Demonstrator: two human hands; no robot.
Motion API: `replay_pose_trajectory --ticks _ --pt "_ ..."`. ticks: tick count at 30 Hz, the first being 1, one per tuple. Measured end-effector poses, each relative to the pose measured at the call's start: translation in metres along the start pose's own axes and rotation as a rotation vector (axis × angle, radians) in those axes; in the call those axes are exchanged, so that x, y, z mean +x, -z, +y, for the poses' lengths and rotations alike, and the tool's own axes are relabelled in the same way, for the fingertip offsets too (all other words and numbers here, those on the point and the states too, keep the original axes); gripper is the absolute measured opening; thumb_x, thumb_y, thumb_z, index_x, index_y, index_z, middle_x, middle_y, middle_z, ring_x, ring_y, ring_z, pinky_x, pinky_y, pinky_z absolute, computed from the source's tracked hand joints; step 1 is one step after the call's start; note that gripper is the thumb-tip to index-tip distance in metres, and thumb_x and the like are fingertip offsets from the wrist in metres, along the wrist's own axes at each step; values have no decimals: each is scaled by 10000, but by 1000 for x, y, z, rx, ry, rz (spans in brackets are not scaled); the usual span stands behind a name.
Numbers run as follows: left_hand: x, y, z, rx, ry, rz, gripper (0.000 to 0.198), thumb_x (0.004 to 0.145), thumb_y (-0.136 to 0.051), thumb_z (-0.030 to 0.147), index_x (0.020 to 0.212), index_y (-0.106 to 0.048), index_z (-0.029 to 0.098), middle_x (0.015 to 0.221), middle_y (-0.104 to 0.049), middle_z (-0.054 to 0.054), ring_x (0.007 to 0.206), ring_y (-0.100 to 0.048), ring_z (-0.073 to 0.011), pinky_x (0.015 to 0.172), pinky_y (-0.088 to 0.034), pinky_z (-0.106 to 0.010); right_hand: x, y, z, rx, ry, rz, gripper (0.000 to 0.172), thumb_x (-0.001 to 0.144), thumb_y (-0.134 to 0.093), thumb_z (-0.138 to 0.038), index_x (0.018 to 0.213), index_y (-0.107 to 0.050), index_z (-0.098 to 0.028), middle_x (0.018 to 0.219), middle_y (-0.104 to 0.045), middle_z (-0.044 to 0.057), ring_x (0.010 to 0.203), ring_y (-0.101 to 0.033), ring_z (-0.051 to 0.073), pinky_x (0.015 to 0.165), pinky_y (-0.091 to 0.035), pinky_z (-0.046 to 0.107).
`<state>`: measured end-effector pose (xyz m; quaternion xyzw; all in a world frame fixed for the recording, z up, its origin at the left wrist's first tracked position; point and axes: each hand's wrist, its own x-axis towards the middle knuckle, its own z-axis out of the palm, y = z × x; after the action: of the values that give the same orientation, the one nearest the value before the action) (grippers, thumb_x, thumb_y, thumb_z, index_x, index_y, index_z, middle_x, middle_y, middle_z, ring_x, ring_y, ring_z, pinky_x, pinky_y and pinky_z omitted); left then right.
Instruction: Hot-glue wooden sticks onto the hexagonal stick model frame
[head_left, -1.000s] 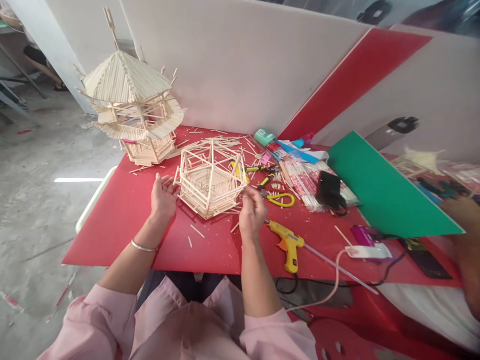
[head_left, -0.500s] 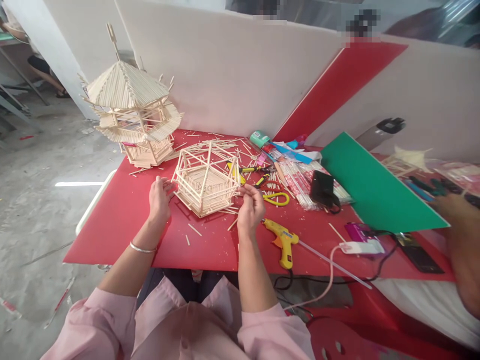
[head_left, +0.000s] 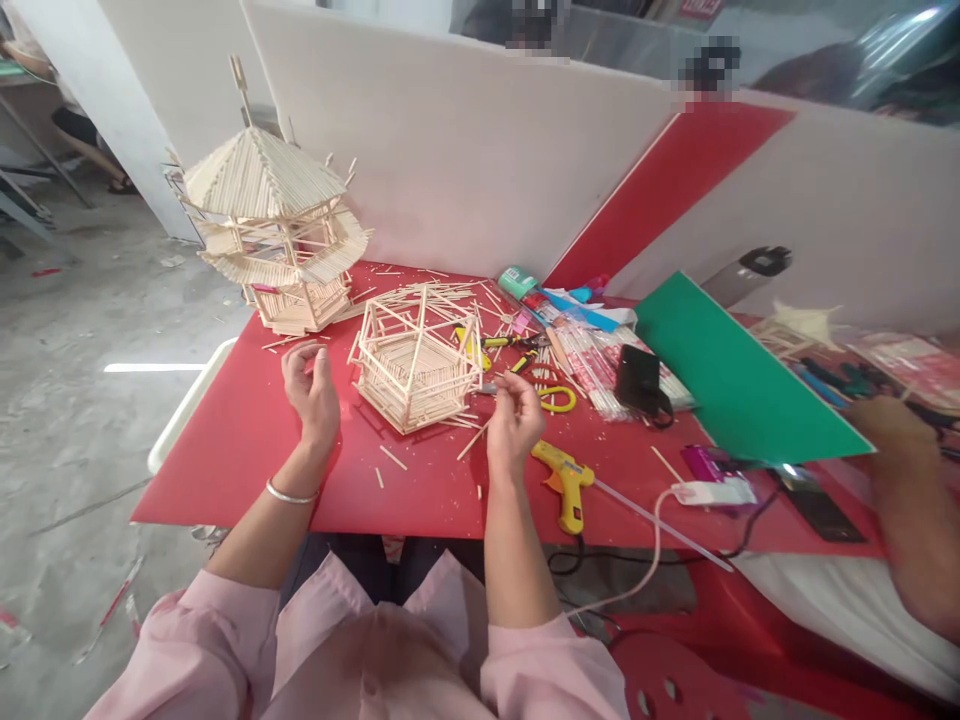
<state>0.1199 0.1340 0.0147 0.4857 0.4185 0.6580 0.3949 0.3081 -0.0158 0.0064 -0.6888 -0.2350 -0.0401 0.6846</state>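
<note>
The six-sided stick frame [head_left: 415,360] is seen standing on the red table [head_left: 247,440], left of the middle. The left hand [head_left: 309,390] is held just left of it, clear of the sticks, fingers loosely curled. The right hand [head_left: 516,425] is raised at the frame's near right corner, thumb and forefinger pinched on a small piece [head_left: 487,388], too small to be made out. A yellow glue gun [head_left: 564,478] is laid just right of that hand.
</note>
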Motion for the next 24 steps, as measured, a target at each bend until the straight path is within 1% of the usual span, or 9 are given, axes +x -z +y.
replay_pose_trajectory --ticks 2,4,7,9,11,13,17,20,24 --pt "-5 2 4 117 -313 -3 65 855 -628 251 814 -623 200 1071 -594 -69 1065 -576 -207 920 -480 -358 -3 7 -4 -56 36 -30 244 828 -557 -304 991 -693 -183 989 -739 70 940 -676 200 878 -519 357" --pt "-11 3 9 208 -574 -45 82 849 -633 235 773 -625 203 1113 -603 -80 1099 -576 -236 965 -469 -421 -6 15 -10 -111 79 -54 235 839 -561 -319 972 -703 -188 986 -741 70 939 -674 206 871 -518 361" --pt "-23 3 13 280 -851 -160 99 799 -678 232 714 -629 221 1203 -613 -69 1158 -559 -279 983 -463 -477 -10 31 -21 -178 149 -101 222 859 -549 -322 946 -710 -196 978 -739 66 940 -671 210 874 -519 366" --pt "-31 3 14 304 -959 -236 104 760 -718 241 692 -640 235 1261 -612 -51 1192 -549 -299 993 -457 -495 -13 42 -27 -223 197 -126 215 867 -543 -310 936 -712 -198 970 -737 65 938 -671 209 873 -522 363" --pt "-37 2 13 324 -1005 -291 108 738 -749 257 689 -653 247 1306 -607 -37 1218 -544 -311 999 -452 -501 -15 53 -31 -273 238 -144 211 875 -539 -298 936 -714 -199 969 -735 65 936 -670 208 863 -525 357" --pt "-41 1 12 350 -997 -308 107 736 -764 274 696 -666 255 1324 -606 -33 1236 -540 -314 1013 -442 -503 -16 63 -33 -317 271 -163 214 886 -524 -288 939 -714 -202 971 -735 67 939 -670 208 860 -527 356" --pt "-46 -2 9 422 -862 -276 97 767 -764 330 779 -702 257 1355 -590 -56 1284 -507 -319 1052 -418 -506 -18 76 -30 -449 360 -274 240 906 -493 -276 944 -720 -207 968 -742 77 950 -666 226 884 -519 377" --pt "-51 -5 9 447 -796 -299 145 782 -763 380 805 -704 249 1406 -566 -61 1320 -476 -330 1078 -391 -520 -22 83 -30 -580 436 -479 249 921 -496 -259 986 -730 -205 995 -752 85 956 -666 239 892 -509 391" --pt "-53 -12 9 451 -758 -333 222 825 -726 376 672 -658 230 1446 -547 -40 1368 -430 -339 1099 -364 -538 -21 93 -36 -692 537 -828 257 944 -495 -213 1010 -743 -233 1018 -762 53 957 -675 219 890 -498 371"
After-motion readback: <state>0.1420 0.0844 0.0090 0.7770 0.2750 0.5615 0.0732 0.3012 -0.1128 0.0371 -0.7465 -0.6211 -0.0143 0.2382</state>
